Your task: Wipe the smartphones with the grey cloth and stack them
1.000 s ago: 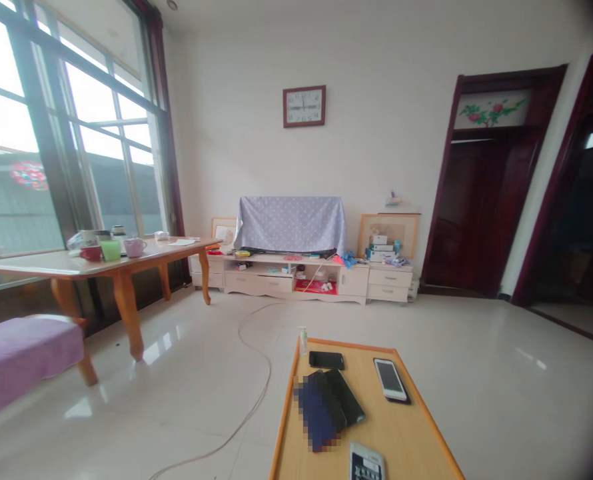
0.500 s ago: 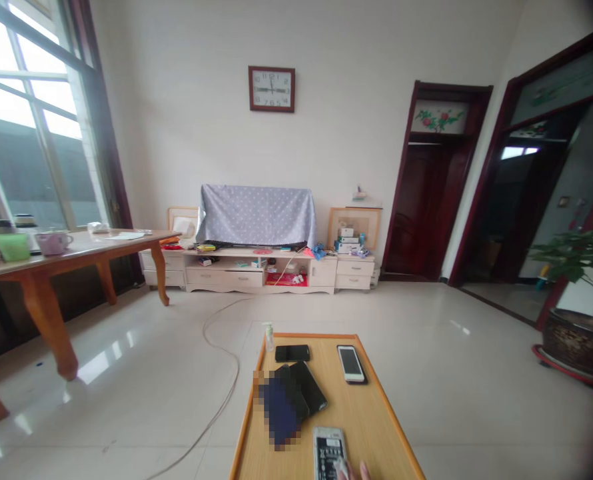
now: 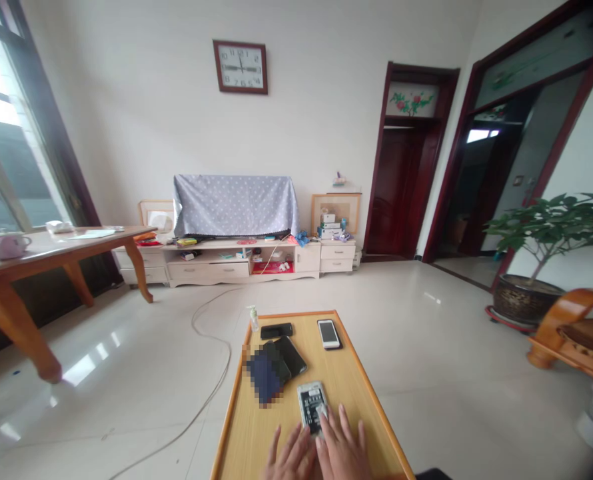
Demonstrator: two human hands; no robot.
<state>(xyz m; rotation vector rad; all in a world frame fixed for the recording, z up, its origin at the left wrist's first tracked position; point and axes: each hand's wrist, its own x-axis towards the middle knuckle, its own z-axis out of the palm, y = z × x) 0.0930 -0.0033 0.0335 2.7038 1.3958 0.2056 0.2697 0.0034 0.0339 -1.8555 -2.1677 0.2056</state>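
A: Reading left to right, what occupies the 9 o'clock side of the view?

B: A long wooden table (image 3: 51, 243) bearing a pale mug (image 3: 7, 245); beyond it, toward 11 o'clock, a low cabinet (image 3: 226, 263) carries a set draped in a dotted cloth (image 3: 234, 205), beneath a wall clock (image 3: 240, 66). A cable (image 3: 204, 373) trails across the tiled floor.

A: And at centre?

B: A small wooden table (image 3: 356, 393) runs from 12 o'clock down to 6 o'clock. At its far end stand a small bottle (image 3: 253, 319), a black phone (image 3: 276, 331) and a white-framed phone (image 3: 329, 334). Nearer lie two dark phones (image 3: 289, 357), overlapping, beside a blurred patch.

A: Where are the hands?

B: At 6 o'clock. The left hand (image 3: 289, 460) lies flat, fingers spread, fingertips just below the opened phone (image 3: 311, 405), which lies back-up on the table. The right hand (image 3: 344, 450), also flat and splayed, has a fingertip touching that phone's lower right corner. Neither hand grasps anything.

A: And at 3 o'clock?

B: Dark doorways (image 3: 401, 180), a potted plant (image 3: 541, 267) and a wooden chair (image 3: 576, 330).
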